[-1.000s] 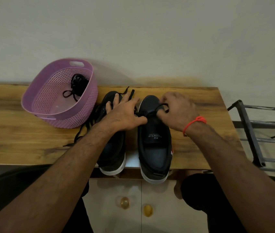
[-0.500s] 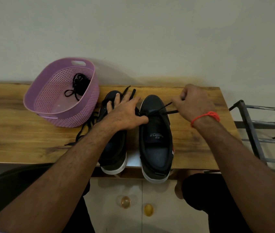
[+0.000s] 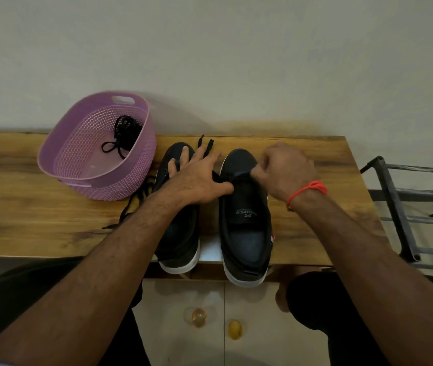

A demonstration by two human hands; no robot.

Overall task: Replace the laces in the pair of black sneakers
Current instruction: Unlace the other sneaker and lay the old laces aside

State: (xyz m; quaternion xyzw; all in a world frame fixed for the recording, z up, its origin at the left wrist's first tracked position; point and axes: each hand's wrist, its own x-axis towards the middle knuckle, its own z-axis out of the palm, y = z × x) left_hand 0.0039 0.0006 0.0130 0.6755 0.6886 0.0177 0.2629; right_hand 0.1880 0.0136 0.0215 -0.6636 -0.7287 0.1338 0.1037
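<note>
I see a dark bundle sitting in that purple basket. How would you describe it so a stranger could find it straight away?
Start at the wooden table against the wall, then go to the purple basket at its left, beside the black sneakers. Inside, against the far wall, lies a bundled black lace with a loop trailing toward the basket's middle. Unlike the loose lace sprawled on the table, it is coiled up and nobody touches it.

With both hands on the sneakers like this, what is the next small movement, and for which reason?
Probably the right hand should draw the lace it pinches out sideways through the eyelet of the right sneaker, while the left hand rests flat across the left sneaker, thumb on the right one. A black lace bundle lies in the purple basket.
</note>
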